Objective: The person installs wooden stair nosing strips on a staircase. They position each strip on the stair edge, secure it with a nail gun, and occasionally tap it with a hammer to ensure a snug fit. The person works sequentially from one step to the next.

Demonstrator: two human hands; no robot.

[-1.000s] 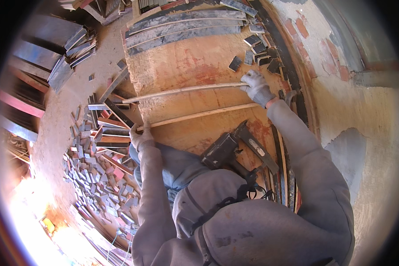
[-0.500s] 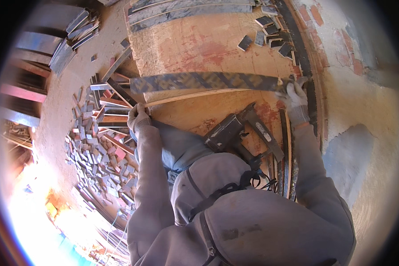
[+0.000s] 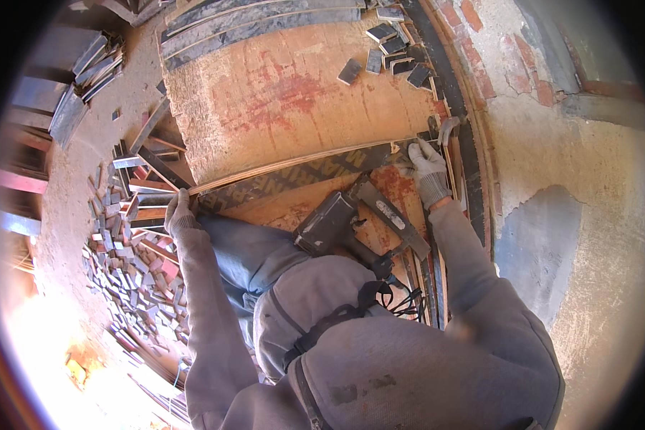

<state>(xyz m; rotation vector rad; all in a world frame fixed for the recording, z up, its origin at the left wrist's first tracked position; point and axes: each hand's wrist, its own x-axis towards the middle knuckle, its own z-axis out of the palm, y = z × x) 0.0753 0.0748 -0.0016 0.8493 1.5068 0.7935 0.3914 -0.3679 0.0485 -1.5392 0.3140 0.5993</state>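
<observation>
A long dark plywood strip (image 3: 265, 184) with yellowish printing lies across the board before me. Along its far side runs a pale layered plywood edge (image 3: 301, 158); whether this belongs to a second strip I cannot tell. My left hand (image 3: 180, 212), in a pale work glove, is closed on the left end of the strips, its fingertips partly hidden. At the right end, my gloved right hand (image 3: 429, 172) grips the dark strip with fingers over it. A black nail gun (image 3: 330, 221) lies just nearer than the strip, touched by neither hand.
Beneath is a wide plywood board (image 3: 229, 107) with reddish stains. Small dark offcuts (image 3: 394, 46) sit at its far right, long strips (image 3: 272, 29) at its far edge. Many cut blocks (image 3: 132, 269) are heaped on the left floor. A patchy plastered wall (image 3: 552, 165) rises at right.
The printed strip has come nearer to me, and the pale edge now lies along its far side instead of its near side. Both hands stay at the ends; the view has shifted.
</observation>
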